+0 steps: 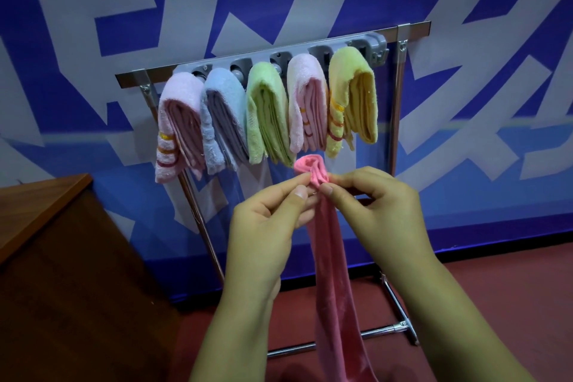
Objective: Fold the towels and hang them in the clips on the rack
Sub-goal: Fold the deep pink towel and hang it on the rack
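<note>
Here, a person's left hand (263, 220) and right hand (381, 205) are pinching the bunched top of a deep pink towel (328, 257), fingers curled around it, just below five folded towels hanging on the clip rack (279, 56). Next is probably pushing it up into a free clip.
</note>
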A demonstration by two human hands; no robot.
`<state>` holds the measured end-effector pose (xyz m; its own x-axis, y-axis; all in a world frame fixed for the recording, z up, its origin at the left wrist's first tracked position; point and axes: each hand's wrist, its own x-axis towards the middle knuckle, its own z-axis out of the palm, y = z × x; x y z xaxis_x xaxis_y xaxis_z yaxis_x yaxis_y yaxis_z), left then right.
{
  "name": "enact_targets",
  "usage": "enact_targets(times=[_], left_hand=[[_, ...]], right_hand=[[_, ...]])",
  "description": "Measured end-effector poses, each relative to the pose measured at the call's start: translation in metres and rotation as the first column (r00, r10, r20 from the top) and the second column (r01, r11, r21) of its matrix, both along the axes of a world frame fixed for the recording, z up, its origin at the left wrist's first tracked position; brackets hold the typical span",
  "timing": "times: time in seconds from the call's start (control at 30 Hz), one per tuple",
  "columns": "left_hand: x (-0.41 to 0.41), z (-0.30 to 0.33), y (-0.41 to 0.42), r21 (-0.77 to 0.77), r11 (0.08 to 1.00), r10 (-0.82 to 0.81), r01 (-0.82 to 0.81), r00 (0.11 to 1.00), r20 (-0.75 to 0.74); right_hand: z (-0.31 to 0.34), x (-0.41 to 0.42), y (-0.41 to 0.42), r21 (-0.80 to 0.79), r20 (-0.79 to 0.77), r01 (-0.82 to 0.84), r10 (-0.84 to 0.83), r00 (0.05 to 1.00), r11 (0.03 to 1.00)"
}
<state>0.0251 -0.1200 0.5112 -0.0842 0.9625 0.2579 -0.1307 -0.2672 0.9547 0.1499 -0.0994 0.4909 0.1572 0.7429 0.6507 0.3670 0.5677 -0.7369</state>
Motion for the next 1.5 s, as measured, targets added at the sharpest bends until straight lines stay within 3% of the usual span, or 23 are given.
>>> enact_targets(times=[0.37,0.47,0.53,0.6,0.7,0.87,1.0,1.2,1.37,1.5], left_hand=[[-0.004,0.005,0.0,0.085,0.991,-0.093,0.101,0.992,-0.088],[-0.014,0.004,0.004,0.214,0.977,0.022,0.023,0.978,-0.208],[-0.029,0.004,0.012,0.391,0.918,0.23,-0.059,0.885,-0.405],[-0.043,0.006,0.018,0.47,0.882,0.328,-0.018,0.74,-0.587],[-0.055,0.013,0.023,0.383,0.917,0.225,0.113,0.647,-0.729],[-0.062,0.025,0.033,0.279,0.918,0.083,0.281,0.552,-0.83],[-0.061,0.03,0.04,0.336,0.88,0.117,0.336,0.532,-0.839],[-0.05,0.035,0.035,0.49,0.823,0.216,0.288,0.638,-0.739],[-0.038,0.029,0.031,0.413,0.885,0.028,0.213,0.863,-0.505],[-0.035,0.03,0.033,0.385,0.905,-0.018,0.183,0.919,-0.394]], right_hand=[[0.005,0.011,0.003,-0.012,0.14,-0.043,0.044,0.989,0.999],[0.007,0.014,0.001,-0.08,0.02,-0.158,0.16,0.987,0.984],[0.01,0.016,0.0,-0.113,-0.101,-0.262,0.251,0.963,0.958],[0.011,0.02,0.0,-0.127,-0.155,-0.335,0.315,0.936,0.934],[0.012,0.025,0.0,-0.123,-0.178,-0.411,0.388,0.905,0.903],[0.014,0.03,0.001,-0.105,-0.236,-0.501,0.468,0.852,0.859],[0.008,0.03,0.006,-0.167,-0.186,-0.464,0.434,0.881,0.87],[0.02,0.034,0.005,-0.092,-0.233,-0.521,0.49,0.84,0.849],[0.02,0.033,0.005,-0.075,-0.306,-0.536,0.492,0.815,0.841],[0.022,0.034,0.005,-0.07,-0.29,-0.521,0.482,0.826,0.851]])
